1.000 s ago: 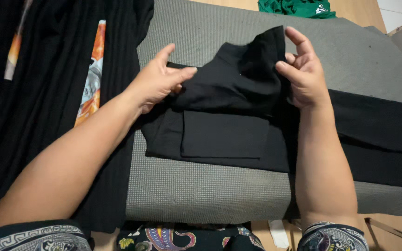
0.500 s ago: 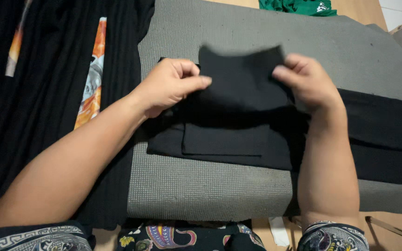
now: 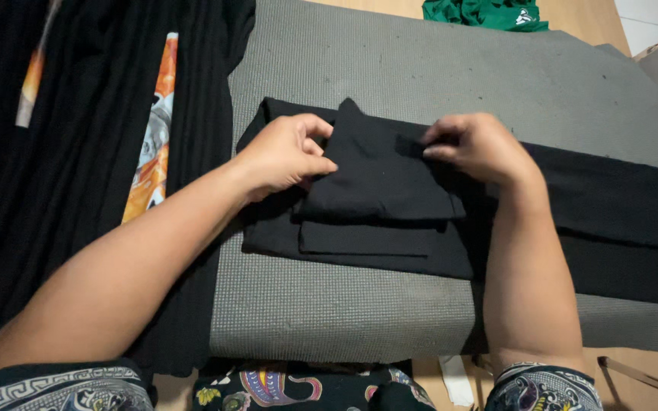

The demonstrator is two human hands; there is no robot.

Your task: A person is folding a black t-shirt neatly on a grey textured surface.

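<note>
Both hands pinch the folded black garment [image 3: 378, 179] lying across the middle of the grey mat [image 3: 436, 68], left hand [image 3: 283, 156] and right hand [image 3: 477, 148] closed on its top flap's side edges — soft, light, floppy cloth, best gripped at corners.

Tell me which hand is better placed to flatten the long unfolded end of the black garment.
Right, probably. The right hand rests on the folded black garment beside the long end stretching rightwards across the grey mat; the left hand holds the opposite edge.
</note>
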